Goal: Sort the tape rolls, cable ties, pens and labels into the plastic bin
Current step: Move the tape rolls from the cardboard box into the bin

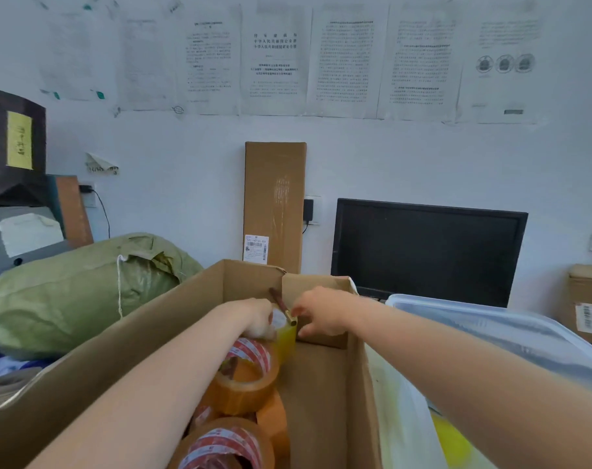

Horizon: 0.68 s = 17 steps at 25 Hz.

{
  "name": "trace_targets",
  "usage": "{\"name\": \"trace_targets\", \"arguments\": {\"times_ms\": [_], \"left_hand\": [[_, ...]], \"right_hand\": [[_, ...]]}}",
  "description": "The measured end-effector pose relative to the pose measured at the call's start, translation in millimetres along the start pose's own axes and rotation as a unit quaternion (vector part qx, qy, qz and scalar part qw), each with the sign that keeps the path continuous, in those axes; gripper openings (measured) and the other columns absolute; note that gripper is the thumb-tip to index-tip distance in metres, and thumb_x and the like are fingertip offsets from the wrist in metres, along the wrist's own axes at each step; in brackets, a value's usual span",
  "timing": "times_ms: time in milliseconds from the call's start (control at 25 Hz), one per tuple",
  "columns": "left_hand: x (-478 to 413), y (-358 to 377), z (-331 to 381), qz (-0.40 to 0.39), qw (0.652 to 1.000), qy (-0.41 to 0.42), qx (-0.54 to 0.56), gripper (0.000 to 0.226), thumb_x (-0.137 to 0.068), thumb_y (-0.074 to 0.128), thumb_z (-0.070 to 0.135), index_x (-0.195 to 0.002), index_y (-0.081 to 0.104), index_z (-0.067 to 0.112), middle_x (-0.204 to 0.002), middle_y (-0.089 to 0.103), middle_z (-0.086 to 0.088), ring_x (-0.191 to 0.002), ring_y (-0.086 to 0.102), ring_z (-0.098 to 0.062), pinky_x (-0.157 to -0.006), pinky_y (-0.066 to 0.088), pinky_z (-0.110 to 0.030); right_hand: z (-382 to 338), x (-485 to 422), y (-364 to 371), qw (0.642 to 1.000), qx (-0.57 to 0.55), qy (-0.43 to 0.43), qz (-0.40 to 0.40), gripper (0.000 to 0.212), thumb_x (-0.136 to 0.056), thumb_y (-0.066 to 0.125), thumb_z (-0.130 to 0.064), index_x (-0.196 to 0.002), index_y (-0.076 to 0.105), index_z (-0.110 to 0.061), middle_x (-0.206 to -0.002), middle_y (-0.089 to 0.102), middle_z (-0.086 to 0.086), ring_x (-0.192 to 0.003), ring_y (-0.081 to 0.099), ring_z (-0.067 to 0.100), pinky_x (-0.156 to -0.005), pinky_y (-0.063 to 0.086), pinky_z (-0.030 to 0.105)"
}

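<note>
Both my arms reach into an open cardboard box (125, 336). Several tape rolls lie in it: an orange-brown roll (245, 384) with a red-and-white core, another roll (227, 445) at the bottom, and a yellowish clear roll (286, 338) at the far end. My left hand (259, 316) rests curled on top of the yellowish roll. My right hand (321, 311) pinches the gold end of a brown pen (281, 304) that leans against the box's far corner. The clear plastic bin (491, 328) stands to the right of the box.
A black monitor (426, 252) stands behind the bin. A tall cardboard carton (274, 198) leans on the wall behind the box. A green woven sack (81, 289) lies at left. A small parcel (589, 302) sits at far right. Papers cover the wall.
</note>
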<state>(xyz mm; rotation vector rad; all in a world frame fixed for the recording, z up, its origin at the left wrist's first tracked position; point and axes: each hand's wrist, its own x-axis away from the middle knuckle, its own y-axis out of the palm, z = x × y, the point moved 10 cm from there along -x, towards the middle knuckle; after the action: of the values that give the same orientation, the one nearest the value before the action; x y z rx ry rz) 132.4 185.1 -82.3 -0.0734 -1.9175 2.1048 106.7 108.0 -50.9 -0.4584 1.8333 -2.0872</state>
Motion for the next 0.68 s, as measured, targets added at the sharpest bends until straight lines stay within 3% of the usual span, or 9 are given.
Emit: {"name": "trace_targets", "arguments": {"times_ms": [240, 320, 440, 560, 680], "left_hand": [[-32, 30, -11, 0.01, 1.0, -0.022, 0.015, 0.043, -0.092, 0.049, 0.042, -0.12, 0.055, 0.009, -0.121, 0.06, -0.008, -0.112, 0.054, -0.025, -0.092, 0.037, -0.036], [-32, 27, -9, 0.031, 0.999, -0.01, 0.006, 0.04, -0.092, 0.049, 0.042, -0.115, 0.058, 0.009, -0.113, 0.061, -0.01, -0.106, 0.055, -0.026, -0.091, 0.038, -0.037], [-24, 16, -5, 0.089, 0.996, 0.017, 0.006, 0.033, -0.095, 0.043, 0.044, -0.085, 0.056, 0.015, -0.088, 0.056, -0.005, -0.088, 0.051, -0.023, -0.085, 0.037, -0.038], [-14, 2, -17, 0.167, 0.983, 0.017, 0.078, 0.036, -0.098, 0.034, 0.044, -0.103, 0.055, 0.015, -0.104, 0.061, -0.005, -0.105, 0.055, -0.026, -0.095, 0.036, -0.042], [-2, -15, -33, 0.253, 0.959, 0.011, 0.125, 0.035, -0.099, 0.031, 0.041, -0.094, 0.054, 0.015, -0.091, 0.058, -0.001, -0.101, 0.057, -0.026, -0.089, 0.038, -0.039]], "right_hand": [[19, -18, 49, 0.999, 0.002, 0.008, -0.054, 0.073, -0.088, 0.062, -0.027, -0.149, 0.021, -0.025, -0.154, 0.026, 0.005, -0.14, 0.03, 0.027, -0.114, 0.03, 0.042], [23, -21, 49, 0.999, -0.001, 0.014, -0.048, 0.073, -0.088, 0.062, -0.028, -0.149, 0.022, -0.024, -0.153, 0.027, 0.007, -0.138, 0.032, 0.027, -0.112, 0.032, 0.042], [32, -21, 40, 0.999, -0.007, 0.049, -0.015, 0.065, -0.087, 0.063, -0.03, -0.143, 0.033, -0.018, -0.143, 0.039, 0.009, -0.129, 0.043, 0.028, -0.106, 0.04, 0.042], [40, -16, 37, 0.996, 0.009, 0.084, -0.013, 0.056, -0.088, 0.06, -0.033, -0.136, 0.04, -0.013, -0.138, 0.042, 0.011, -0.123, 0.047, 0.03, -0.102, 0.043, 0.043], [34, -8, 27, 0.997, -0.001, 0.08, -0.004, 0.063, -0.088, 0.06, -0.034, -0.142, 0.033, -0.014, -0.143, 0.038, 0.01, -0.128, 0.043, 0.031, -0.104, 0.041, 0.044]]}}
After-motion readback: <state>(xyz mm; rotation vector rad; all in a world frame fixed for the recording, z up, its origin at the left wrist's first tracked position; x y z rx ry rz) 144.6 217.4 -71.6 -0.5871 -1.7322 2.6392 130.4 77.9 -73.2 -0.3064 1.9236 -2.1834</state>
